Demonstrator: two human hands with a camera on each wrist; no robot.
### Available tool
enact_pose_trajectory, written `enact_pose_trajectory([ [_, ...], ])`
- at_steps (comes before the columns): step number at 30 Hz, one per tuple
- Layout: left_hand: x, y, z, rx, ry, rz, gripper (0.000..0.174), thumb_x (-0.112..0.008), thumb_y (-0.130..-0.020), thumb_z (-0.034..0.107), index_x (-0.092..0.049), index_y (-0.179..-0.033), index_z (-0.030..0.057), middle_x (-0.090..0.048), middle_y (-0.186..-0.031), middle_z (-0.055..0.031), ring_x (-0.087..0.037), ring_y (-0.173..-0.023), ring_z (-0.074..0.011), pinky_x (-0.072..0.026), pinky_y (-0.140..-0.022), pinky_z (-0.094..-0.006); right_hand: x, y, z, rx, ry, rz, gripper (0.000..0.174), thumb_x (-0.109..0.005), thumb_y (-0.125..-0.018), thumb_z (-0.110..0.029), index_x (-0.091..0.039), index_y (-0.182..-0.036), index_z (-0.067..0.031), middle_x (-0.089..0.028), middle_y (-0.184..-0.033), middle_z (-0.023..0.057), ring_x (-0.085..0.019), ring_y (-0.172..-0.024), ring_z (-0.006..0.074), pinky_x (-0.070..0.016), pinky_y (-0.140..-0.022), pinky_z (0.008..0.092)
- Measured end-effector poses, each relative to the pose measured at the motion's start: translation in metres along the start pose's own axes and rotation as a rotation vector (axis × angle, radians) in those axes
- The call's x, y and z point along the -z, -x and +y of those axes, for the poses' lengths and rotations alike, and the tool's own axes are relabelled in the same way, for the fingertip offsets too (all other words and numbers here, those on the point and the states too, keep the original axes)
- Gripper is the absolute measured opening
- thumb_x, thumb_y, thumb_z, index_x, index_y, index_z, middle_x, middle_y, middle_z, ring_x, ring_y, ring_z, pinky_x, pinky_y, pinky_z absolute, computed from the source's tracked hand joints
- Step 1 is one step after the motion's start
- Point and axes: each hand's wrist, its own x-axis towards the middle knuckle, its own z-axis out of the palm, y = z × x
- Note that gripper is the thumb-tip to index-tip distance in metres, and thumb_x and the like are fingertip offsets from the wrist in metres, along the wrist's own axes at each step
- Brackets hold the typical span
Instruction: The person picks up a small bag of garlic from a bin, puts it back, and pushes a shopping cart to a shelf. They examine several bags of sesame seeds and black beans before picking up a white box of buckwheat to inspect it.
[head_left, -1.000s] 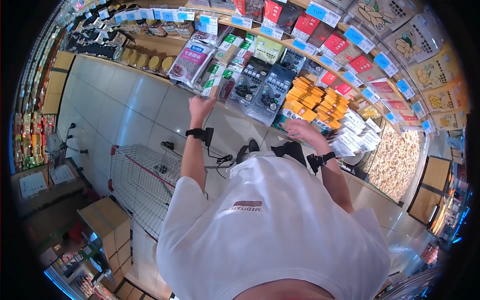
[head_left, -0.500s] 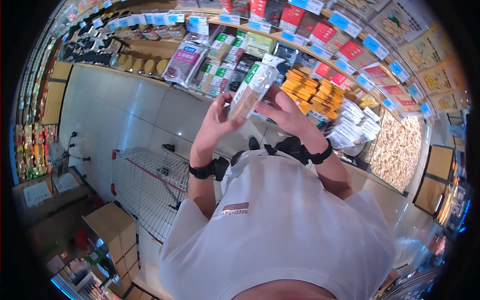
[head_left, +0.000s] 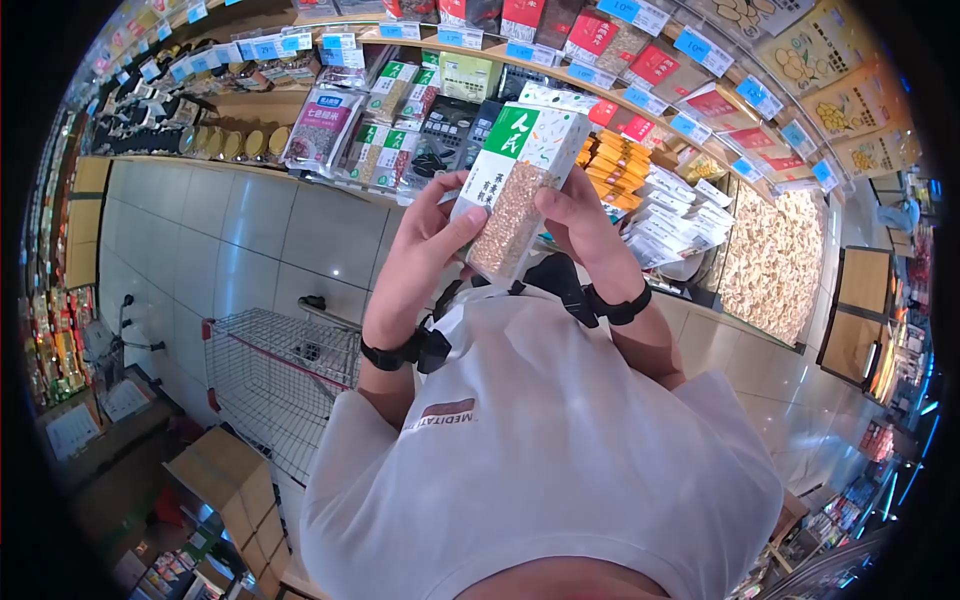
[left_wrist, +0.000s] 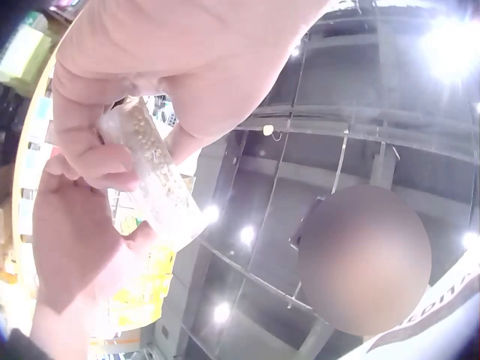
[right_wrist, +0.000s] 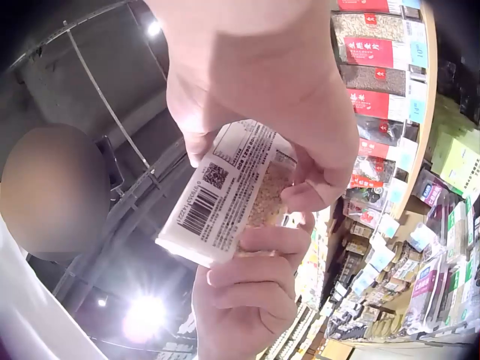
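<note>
A brick-shaped pack of grain [head_left: 512,220], white and green with a clear window over tan kernels, is held between both hands in front of the chest. My left hand [head_left: 422,240] grips its left side, thumb lying on the front. On the other side, my right hand [head_left: 588,228] holds the right edge with its thumb on the front. In the right wrist view a printed side with a barcode [right_wrist: 199,212] shows, the left hand [right_wrist: 251,300] below it. Kernels show through the pack [left_wrist: 154,161] in the left wrist view, beside the curled left fingers [left_wrist: 105,161].
Ahead, a shelf carries similar small packs [head_left: 380,155], a purple bag [head_left: 322,128] and dark bags [head_left: 440,140]. Orange packets [head_left: 612,165] and white packets [head_left: 672,215] lie to the right. A wire shopping cart [head_left: 270,365] stands at the left, cardboard boxes [head_left: 225,475] behind it.
The left hand brought the pack from the shelf edge toward the chest, and the right hand came over to hold it too. The pack's front has turned up toward the head camera.
</note>
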Motion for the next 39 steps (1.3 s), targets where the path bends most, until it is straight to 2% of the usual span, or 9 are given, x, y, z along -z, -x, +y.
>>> enact_pose_trajectory([
  [3, -0.014, 0.000, -0.002, -0.071, 0.139, -0.025, 0.059, -0.069, -0.098, 0.020, -0.041, -0.143, -0.0041, -0.065, -0.117, -0.0090, -0.066, -0.101, -0.0130, -0.0555, -0.076, -0.0283, 0.003, 0.003, -0.002, -0.030, -0.081, -0.089, 0.064, -0.076, -0.091, -0.026, -0.049, -0.141, 0.0020, -0.060, -0.135, 0.0116, -0.058, -0.126, 0.0222, -0.0447, -0.108, 0.0393],
  [9, -0.024, 0.002, -0.002, -0.144, 0.080, -0.002, 0.059, -0.072, -0.095, 0.013, -0.044, -0.143, -0.0052, -0.067, -0.121, -0.0113, -0.068, -0.103, -0.0133, -0.0577, -0.062, -0.0251, 0.006, 0.005, -0.007, -0.045, -0.242, -0.165, 0.060, -0.070, -0.094, -0.021, -0.047, -0.144, 0.0028, -0.059, -0.138, 0.0135, -0.056, -0.128, 0.0245, -0.0417, -0.111, 0.0410],
  [13, -0.023, 0.008, 0.004, -0.127, 0.068, -0.093, 0.059, -0.072, -0.094, 0.011, -0.043, -0.143, -0.0052, -0.067, -0.121, -0.0105, -0.069, -0.096, -0.0134, -0.0589, -0.061, -0.0259, 0.010, 0.006, -0.011, -0.055, -0.242, -0.216, 0.056, -0.068, -0.096, -0.017, -0.048, -0.145, 0.0023, -0.058, -0.140, 0.0139, -0.055, -0.130, 0.0246, -0.0401, -0.113, 0.0411],
  [22, -0.036, 0.016, 0.003, -0.283, -0.121, 0.015, 0.061, -0.074, -0.091, 0.006, -0.040, -0.141, 0.0004, -0.068, -0.110, -0.0085, -0.070, -0.086, -0.0128, -0.0580, -0.056, -0.0252, 0.002, 0.008, -0.019, -0.086, -0.182, -0.272, 0.053, -0.066, -0.097, -0.018, -0.050, -0.143, 0.0049, -0.059, -0.139, 0.0142, -0.054, -0.130, 0.0227, -0.0399, -0.113, 0.0387],
  [25, -0.037, 0.014, 0.000, -0.359, -0.143, 0.004, 0.056, -0.072, -0.092, 0.005, -0.041, -0.139, 0.0010, -0.068, -0.108, -0.0082, -0.070, -0.084, -0.0122, -0.0577, -0.055, -0.0254, -0.002, 0.006, -0.024, -0.052, -0.105, -0.252, 0.050, -0.064, -0.097, -0.015, -0.051, -0.140, 0.0065, -0.059, -0.138, 0.0144, -0.057, -0.127, 0.0204, -0.0434, -0.109, 0.0359],
  [31, -0.040, 0.013, -0.002, -0.276, -0.086, 0.059, 0.049, -0.070, -0.095, 0.009, -0.042, -0.134, 0.0007, -0.067, -0.106, -0.0080, -0.069, -0.081, -0.0112, -0.0564, -0.052, -0.0244, -0.010, 0.007, -0.034, 0.031, 0.210, -0.124, 0.047, -0.061, -0.094, -0.012, -0.052, -0.137, 0.0070, -0.063, -0.129, 0.0113, -0.062, -0.115, 0.0167, -0.0487, -0.101, 0.0330],
  [33, -0.040, 0.011, -0.004, -0.279, -0.102, 0.051, 0.045, -0.070, -0.096, 0.009, -0.043, -0.130, 0.0002, -0.066, -0.106, -0.0086, -0.069, -0.080, -0.0109, -0.0562, -0.052, -0.0238, -0.011, 0.010, -0.034, 0.085, 0.337, -0.091, 0.048, -0.063, -0.093, -0.012, -0.053, -0.136, 0.0075, -0.064, -0.125, 0.0098, -0.063, -0.109, 0.0150, -0.0524, -0.093, 0.0307],
  [34, -0.041, 0.012, -0.004, -0.277, -0.103, 0.050, 0.045, -0.070, -0.096, 0.009, -0.043, -0.130, 0.0002, -0.066, -0.106, -0.0086, -0.069, -0.080, -0.0109, -0.0562, -0.052, -0.0238, -0.011, 0.011, -0.034, 0.085, 0.336, -0.089, 0.048, -0.063, -0.093, -0.012, -0.053, -0.136, 0.0075, -0.064, -0.125, 0.0098, -0.063, -0.109, 0.0150, -0.0524, -0.093, 0.0307],
  [39, -0.041, 0.013, -0.012, -0.275, -0.082, 0.041, 0.041, -0.067, -0.098, 0.010, -0.043, -0.129, -0.0003, -0.066, -0.107, -0.0092, -0.069, -0.082, -0.0112, -0.0571, -0.054, -0.0250, -0.003, 0.017, -0.030, 0.063, 0.393, -0.061, 0.046, -0.064, -0.092, -0.010, -0.054, -0.134, 0.0077, -0.066, -0.120, 0.0092, -0.065, -0.099, 0.0117, -0.0563, -0.074, 0.0269],
])
